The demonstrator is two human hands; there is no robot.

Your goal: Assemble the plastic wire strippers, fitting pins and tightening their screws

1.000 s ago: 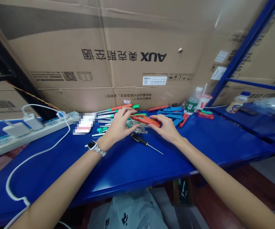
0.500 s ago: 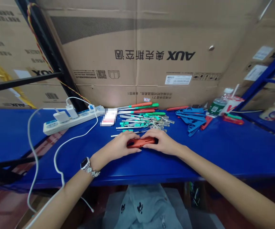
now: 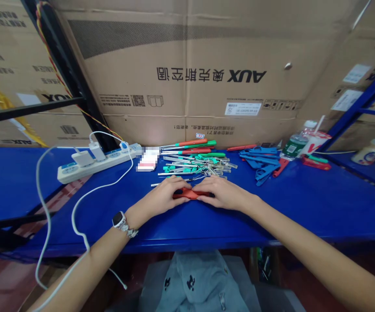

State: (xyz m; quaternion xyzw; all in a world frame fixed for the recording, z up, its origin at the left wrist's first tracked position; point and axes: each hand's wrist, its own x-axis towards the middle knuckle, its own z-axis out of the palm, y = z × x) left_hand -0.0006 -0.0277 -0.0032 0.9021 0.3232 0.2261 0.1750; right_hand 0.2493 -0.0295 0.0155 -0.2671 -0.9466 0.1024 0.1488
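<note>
Since a second ago, the orange-red piece (image 3: pixel 192 194) has come nearer, clear of the heap of metal-and-green parts (image 3: pixel 204 163). The left hand (image 3: pixel 164 197) and right hand (image 3: pixel 226 193) grip its ends, low over the tabletop (image 3: pixel 307 203); even thumb pressure should keep it from twisting.

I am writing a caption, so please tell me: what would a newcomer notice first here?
Probably the orange part held between left hand and right hand at the blue table. Just behind them lies a heap of green and metallic pieces. Cardboard with upside-down AUX lettering stands at the back.
</note>
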